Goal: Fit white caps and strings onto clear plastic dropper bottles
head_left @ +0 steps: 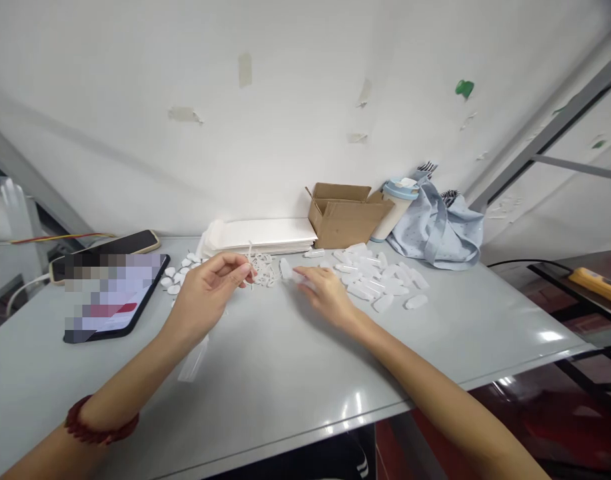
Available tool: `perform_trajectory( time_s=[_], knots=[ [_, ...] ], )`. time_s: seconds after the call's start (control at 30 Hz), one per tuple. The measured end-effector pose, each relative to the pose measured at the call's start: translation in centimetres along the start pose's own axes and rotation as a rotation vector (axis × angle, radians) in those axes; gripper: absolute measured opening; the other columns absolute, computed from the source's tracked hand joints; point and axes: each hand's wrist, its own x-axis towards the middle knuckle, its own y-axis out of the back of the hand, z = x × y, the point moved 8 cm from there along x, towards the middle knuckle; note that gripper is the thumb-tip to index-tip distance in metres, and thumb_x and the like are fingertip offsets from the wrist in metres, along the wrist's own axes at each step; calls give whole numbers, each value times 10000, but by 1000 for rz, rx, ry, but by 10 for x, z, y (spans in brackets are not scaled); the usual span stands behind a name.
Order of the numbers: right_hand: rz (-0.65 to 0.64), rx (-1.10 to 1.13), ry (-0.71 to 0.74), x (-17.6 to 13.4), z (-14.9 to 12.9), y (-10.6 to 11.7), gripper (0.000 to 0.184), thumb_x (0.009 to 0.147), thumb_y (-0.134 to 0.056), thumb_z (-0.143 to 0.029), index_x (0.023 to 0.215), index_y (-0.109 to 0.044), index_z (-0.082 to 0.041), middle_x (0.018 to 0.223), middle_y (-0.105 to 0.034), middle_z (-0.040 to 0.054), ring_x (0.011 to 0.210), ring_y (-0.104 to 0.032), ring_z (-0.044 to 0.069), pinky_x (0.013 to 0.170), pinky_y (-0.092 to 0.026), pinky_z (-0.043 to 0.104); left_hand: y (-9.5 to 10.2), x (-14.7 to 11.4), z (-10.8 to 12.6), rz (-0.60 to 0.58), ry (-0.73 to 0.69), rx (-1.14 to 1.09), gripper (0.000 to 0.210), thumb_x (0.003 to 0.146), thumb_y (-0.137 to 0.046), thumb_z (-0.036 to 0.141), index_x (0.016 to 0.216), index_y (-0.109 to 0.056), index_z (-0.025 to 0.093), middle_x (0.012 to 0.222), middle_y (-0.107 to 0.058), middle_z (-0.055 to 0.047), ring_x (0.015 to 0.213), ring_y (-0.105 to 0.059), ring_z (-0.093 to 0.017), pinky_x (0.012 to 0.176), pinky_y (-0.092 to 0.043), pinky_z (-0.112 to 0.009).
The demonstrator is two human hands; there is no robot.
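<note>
My left hand (210,287) is raised over the table with thumb and fingers pinched on a small thin white plastic piece (250,251). Just behind its fingertips lies a heap of small white plastic pieces (265,270). My right hand (328,293) is low over the tabletop, its fingers closed on a translucent white plastic piece (286,269). Right of that hand is a spread of similar translucent pieces (372,283). Small white rounded pieces (172,280) lie partly hidden behind my left hand. A clear strip (192,363) rests under my left wrist.
A phone (118,307) lies at the left, with another phone (140,241) and its cable behind it. Along the wall stand a stack of white sheets (265,233), an open cardboard box (352,223), a cup (396,210) and a light blue cloth bag (435,230).
</note>
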Motion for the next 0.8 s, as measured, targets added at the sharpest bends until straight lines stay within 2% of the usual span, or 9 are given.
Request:
perform_trajectory(
  time_s=[0.1,0.17,0.37,0.63,0.8],
  knots=[
    [65,312,54,-8,-20,1,324,892,-600,-228,1212,-563,-191,1064,-699,88,895,-676,183,801,-529,330,-9,-4,0,-44,11,-83,206,866,-574,414,824,-620,218,852,-693,-11,781,-615,-154,757,-504,-269],
    [88,413,88,-14,-32,2,353,898,-603,-278,1238,-534,-210,1059,-694,81,895,-681,176,792,-557,327,-16,-7,0,-86,14,-94,207,865,-574,416,826,-624,219,863,-699,-12,779,-622,-152,765,-512,-270],
    [190,296,317,-25,-53,7,408,951,-518,-258,1340,-408,-202,1097,-661,114,999,-662,194,849,-571,361,-29,-13,3,-175,3,-55,215,870,-555,421,813,-616,223,771,-671,1,745,-620,-155,732,-526,-271],
    [212,288,317,-27,-55,14,446,953,-510,-241,1377,-372,-250,1085,-657,99,994,-659,201,836,-570,369,-27,-18,12,-116,-119,49,206,868,-540,407,827,-615,220,813,-668,-9,762,-635,-168,682,-534,-272],
    [227,294,365,-29,-62,16,456,952,-494,-196,1389,-374,-244,1088,-631,110,1008,-636,204,819,-569,350,-32,-22,14,-150,-207,83,175,860,-569,379,854,-640,219,872,-681,-17,831,-638,-177,743,-544,-289]
  ],
)
